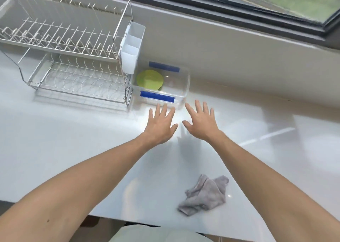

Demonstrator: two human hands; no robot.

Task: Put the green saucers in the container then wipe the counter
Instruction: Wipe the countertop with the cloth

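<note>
The counter (55,140) fills the frame, a rack (64,47) upper left. At centre, the container (181,87) holds the saucers (150,80). Just below it, left hand (161,125) and right hand (200,123) hover, fingers spread, empty. A cloth (205,195) lies lower right.

I see lime-green saucers (150,79) inside a clear container (184,87) with two royal-blue clips (157,96), one on the near rim and one on the far. The counter (73,140) is glossy white with pale reflections. The cloth (204,195) is a dull lilac-grey. The rack (64,45) is silver wire, and its caddy (131,47) is translucent white. The window frame (239,8) is dark grey.
</note>
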